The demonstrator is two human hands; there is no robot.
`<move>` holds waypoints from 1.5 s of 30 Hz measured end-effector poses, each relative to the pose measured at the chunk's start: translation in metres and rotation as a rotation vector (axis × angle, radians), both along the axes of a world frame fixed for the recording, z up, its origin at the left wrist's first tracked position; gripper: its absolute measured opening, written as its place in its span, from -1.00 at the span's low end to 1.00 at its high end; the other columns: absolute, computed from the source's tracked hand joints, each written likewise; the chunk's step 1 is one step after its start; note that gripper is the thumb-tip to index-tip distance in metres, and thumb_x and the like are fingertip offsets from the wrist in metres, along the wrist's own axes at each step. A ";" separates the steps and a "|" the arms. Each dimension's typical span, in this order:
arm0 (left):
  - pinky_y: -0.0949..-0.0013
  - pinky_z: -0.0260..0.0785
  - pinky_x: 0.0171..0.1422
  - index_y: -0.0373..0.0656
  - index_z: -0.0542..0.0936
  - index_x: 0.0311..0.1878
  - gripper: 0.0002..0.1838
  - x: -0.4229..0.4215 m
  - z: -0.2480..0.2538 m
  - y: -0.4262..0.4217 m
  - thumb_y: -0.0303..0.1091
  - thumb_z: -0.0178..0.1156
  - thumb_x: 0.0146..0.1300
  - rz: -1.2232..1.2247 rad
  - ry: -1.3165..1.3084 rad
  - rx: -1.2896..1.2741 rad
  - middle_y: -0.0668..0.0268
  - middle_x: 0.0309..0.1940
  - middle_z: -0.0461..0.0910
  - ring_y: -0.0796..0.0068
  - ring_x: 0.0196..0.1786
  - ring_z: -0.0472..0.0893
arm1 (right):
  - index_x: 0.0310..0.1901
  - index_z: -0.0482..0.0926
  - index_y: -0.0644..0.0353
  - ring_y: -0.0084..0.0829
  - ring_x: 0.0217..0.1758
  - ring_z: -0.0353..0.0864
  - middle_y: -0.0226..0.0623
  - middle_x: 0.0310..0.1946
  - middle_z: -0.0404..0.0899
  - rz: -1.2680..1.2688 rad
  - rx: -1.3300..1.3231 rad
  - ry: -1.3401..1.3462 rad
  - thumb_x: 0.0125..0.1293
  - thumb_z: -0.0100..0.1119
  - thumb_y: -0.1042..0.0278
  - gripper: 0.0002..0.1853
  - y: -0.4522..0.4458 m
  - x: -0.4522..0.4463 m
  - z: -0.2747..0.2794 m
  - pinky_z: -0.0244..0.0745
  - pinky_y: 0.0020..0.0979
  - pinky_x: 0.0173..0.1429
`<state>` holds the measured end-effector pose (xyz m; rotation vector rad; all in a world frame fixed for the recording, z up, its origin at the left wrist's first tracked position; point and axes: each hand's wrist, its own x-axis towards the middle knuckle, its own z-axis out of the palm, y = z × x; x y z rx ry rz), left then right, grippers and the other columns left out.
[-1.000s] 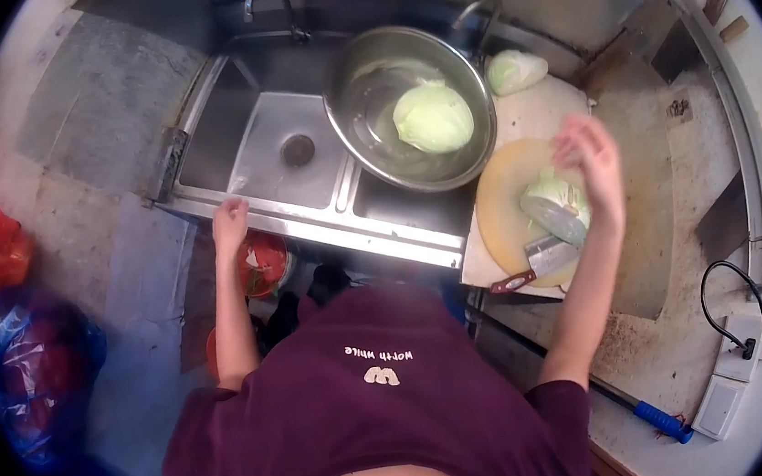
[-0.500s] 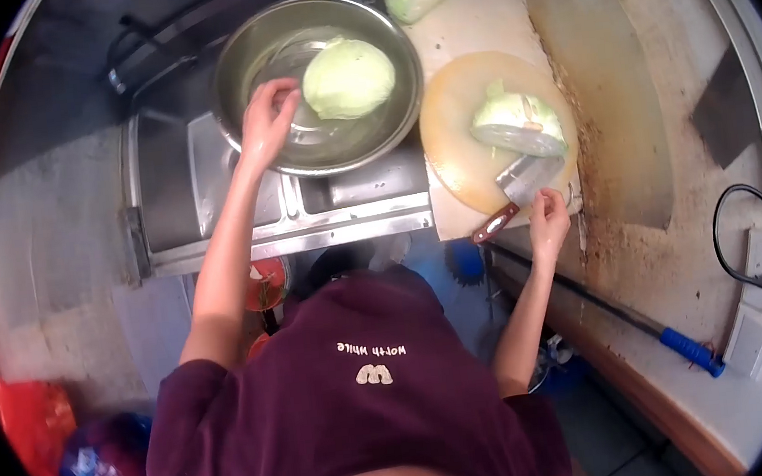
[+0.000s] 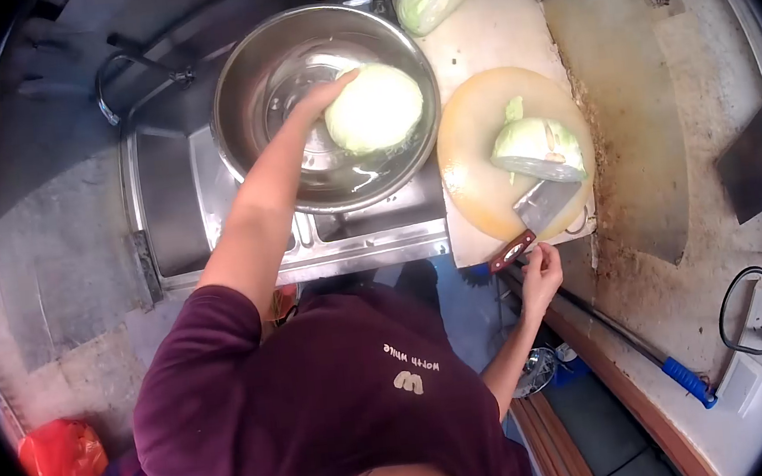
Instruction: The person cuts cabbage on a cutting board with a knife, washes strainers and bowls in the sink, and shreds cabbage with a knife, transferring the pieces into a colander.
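In the steel basin (image 3: 236,160), my left hand (image 3: 330,93) grips the left side of a round pale green cabbage (image 3: 376,110); some of its fingers are hidden behind it. My right hand (image 3: 541,279) hovers at the front edge of the board, fingers loosely bent and apart, holding nothing. Right beside it lies a cleaver (image 3: 547,206) with a dark red wooden handle (image 3: 512,251). The cleaver rests on a round yellowish chopping board (image 3: 471,170). Past its blade, a cut piece of cabbage (image 3: 533,145) sits with its flat face toward me.
Another cabbage (image 3: 433,1) lies on the pale surface (image 3: 494,30) behind the chopping board. The basin stands over a steel sink (image 3: 167,203) with a tap (image 3: 122,70) at the left. A pole with a blue grip (image 3: 688,383) leans low at the right.
My left hand has moved right, from beside the cabbage onto it. My right hand has drawn back toward me, from near the cleaver's blade to beside its handle. The whole view has shifted somewhat.
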<state>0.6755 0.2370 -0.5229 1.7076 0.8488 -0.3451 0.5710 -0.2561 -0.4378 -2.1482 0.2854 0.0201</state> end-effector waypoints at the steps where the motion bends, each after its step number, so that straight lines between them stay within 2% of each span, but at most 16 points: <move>1: 0.29 0.28 0.21 -0.29 0.40 0.18 -0.16 -0.007 0.015 -0.008 0.31 0.08 0.07 0.001 0.013 -0.116 0.13 0.04 0.51 0.28 0.08 0.50 | -0.20 0.52 0.35 -0.51 -0.52 0.46 -0.26 -0.57 0.52 -0.006 0.024 0.042 0.26 0.07 0.36 -0.79 0.001 0.002 0.003 0.41 -0.45 -0.38; 5: 0.29 0.36 0.15 -0.27 0.39 0.16 -0.29 -0.018 0.025 -0.015 0.15 0.15 0.15 0.034 0.011 -0.561 0.16 0.04 0.51 0.32 0.05 0.52 | -0.21 0.52 0.34 -0.50 -0.52 0.48 -0.24 -0.58 0.54 0.069 0.010 -0.021 0.26 0.05 0.35 -0.79 -0.011 0.021 -0.003 0.42 -0.43 -0.37; 9: 0.27 0.37 0.15 -0.23 0.40 0.16 -0.37 -0.033 0.019 -0.021 0.09 0.10 0.21 0.105 0.005 -0.622 0.17 0.04 0.51 0.34 0.04 0.53 | -0.22 0.52 0.32 -0.37 -0.49 0.54 -0.13 -0.55 0.56 0.098 -0.065 0.004 0.24 0.07 0.30 -0.77 -0.026 0.039 -0.006 0.42 -0.35 -0.33; 12: 0.25 0.37 0.16 -0.20 0.41 0.16 -0.42 -0.051 0.026 -0.031 0.06 0.08 0.23 0.301 0.008 -0.732 0.18 0.04 0.51 0.32 0.05 0.52 | -0.21 0.52 0.28 -0.10 -0.37 0.59 -0.03 -0.47 0.58 0.202 -0.204 0.029 0.23 0.07 0.27 -0.76 -0.029 0.040 -0.008 0.44 -0.22 -0.24; 17: 0.23 0.35 0.18 -0.16 0.40 0.17 -0.41 -0.033 0.030 -0.049 0.07 0.10 0.22 0.435 -0.341 -0.787 0.17 0.08 0.47 0.28 0.08 0.50 | -0.21 0.52 0.26 -0.03 -0.27 0.59 0.00 -0.39 0.59 0.155 -0.195 0.057 0.24 0.08 0.20 -0.73 -0.024 0.038 -0.015 0.44 -0.18 -0.17; 21: 0.21 0.31 0.23 -0.16 0.35 0.21 -0.43 0.031 0.062 -0.088 0.07 -0.03 0.30 0.393 -0.568 -0.848 0.17 0.13 0.43 0.28 0.12 0.47 | -0.11 0.46 0.27 0.05 -0.24 0.57 0.07 -0.38 0.58 0.084 -0.186 0.127 0.15 0.17 0.00 -0.53 -0.020 0.034 -0.024 0.42 -0.13 -0.13; 23: 0.19 0.30 0.23 -0.17 0.30 0.24 -0.42 0.069 0.081 -0.121 0.07 -0.07 0.32 0.322 -0.659 -0.861 0.16 0.14 0.42 0.28 0.15 0.44 | 0.13 0.27 0.25 0.11 -0.16 0.54 0.13 -0.28 0.57 0.068 -0.187 0.203 0.05 0.22 -0.08 -0.28 -0.014 0.033 -0.027 0.40 -0.08 -0.07; 29: 0.09 0.33 0.19 -0.14 0.24 0.27 -0.32 0.191 0.025 -0.185 0.07 0.13 0.21 0.498 -0.529 -1.017 0.22 0.15 0.40 0.23 0.13 0.44 | 0.31 -0.03 0.29 0.13 -0.20 0.52 0.14 -0.27 0.55 0.080 -0.391 0.277 0.03 0.19 0.00 -0.08 0.015 0.028 -0.008 0.38 -0.05 -0.08; 32: -0.07 0.39 0.09 -0.08 0.14 0.31 -0.32 0.200 0.027 -0.211 -0.13 0.19 0.20 0.605 -0.467 -0.891 0.17 0.17 0.34 0.15 0.12 0.44 | 0.31 -0.06 0.35 -0.06 -0.32 0.55 -0.01 -0.38 0.54 -0.039 -0.134 0.107 0.00 0.20 0.25 -0.12 0.008 0.017 -0.026 0.43 -0.18 -0.17; 33: -0.04 0.39 0.09 -0.12 0.13 0.31 -0.32 0.193 0.036 -0.216 -0.16 0.19 0.20 0.561 -0.478 -0.821 0.13 0.17 0.33 0.14 0.12 0.45 | 0.31 -0.05 0.35 -0.12 -0.36 0.56 -0.08 -0.42 0.53 -0.083 -0.029 0.040 0.00 0.20 0.30 -0.13 0.004 0.011 -0.033 0.44 -0.22 -0.20; 34: -0.02 0.40 0.10 -0.16 0.12 0.31 -0.32 0.185 0.052 -0.220 -0.20 0.18 0.20 0.516 -0.493 -0.748 0.08 0.17 0.31 0.12 0.11 0.45 | 0.22 0.14 0.32 -0.44 -0.46 0.46 -0.34 -0.49 0.44 -0.163 0.473 -0.009 0.02 0.15 0.49 -0.32 0.003 0.008 -0.043 0.42 -0.44 -0.30; 35: 0.01 0.40 0.10 -0.19 0.11 0.31 -0.33 0.178 0.061 -0.220 -0.24 0.17 0.20 0.469 -0.509 -0.673 0.04 0.17 0.30 0.11 0.11 0.45 | 0.13 0.20 0.31 -0.50 -0.47 0.45 -0.37 -0.48 0.43 -0.157 0.501 0.075 0.04 0.11 0.54 -0.43 -0.008 0.002 -0.048 0.41 -0.49 -0.32; 38: 0.12 0.20 0.30 -0.40 -0.06 0.33 -0.07 0.107 0.079 -0.236 -0.23 0.29 0.06 -0.069 -0.613 0.403 -0.12 0.19 0.22 0.00 0.24 0.30 | -0.16 0.37 0.23 -0.65 -0.51 0.41 -0.44 -0.50 0.38 -0.166 0.480 0.188 0.09 0.05 0.63 -0.75 -0.020 -0.017 -0.005 0.41 -0.58 -0.43; 40: 0.12 0.11 0.35 -0.39 -0.04 0.34 0.00 0.058 0.096 -0.264 -0.15 0.34 -0.03 -0.442 -0.678 -0.090 -0.15 0.19 0.22 -0.05 0.27 0.24 | -0.09 0.38 0.23 -0.61 -0.49 0.47 -0.40 -0.47 0.44 -0.129 0.331 0.058 0.15 0.05 0.59 -0.74 -0.026 -0.030 -0.004 0.44 -0.54 -0.42; 43: 0.17 0.17 0.30 -0.35 0.01 0.35 0.02 0.037 0.084 -0.282 -0.10 0.36 -0.09 -0.784 -0.822 0.289 -0.17 0.19 0.22 -0.06 0.24 0.28 | -0.05 0.39 0.27 -0.57 -0.48 0.48 -0.33 -0.45 0.49 -0.043 0.057 -0.131 0.21 0.06 0.53 -0.74 -0.022 -0.032 0.026 0.45 -0.50 -0.38; 45: 0.20 0.19 0.27 -0.32 0.05 0.34 0.01 0.041 0.083 -0.279 -0.06 0.35 -0.10 -0.787 -0.694 0.274 -0.17 0.17 0.26 -0.05 0.21 0.33 | -0.04 0.41 0.30 -0.54 -0.51 0.47 -0.28 -0.46 0.50 0.011 -0.062 -0.254 0.23 0.06 0.50 -0.75 -0.015 -0.022 0.033 0.43 -0.47 -0.39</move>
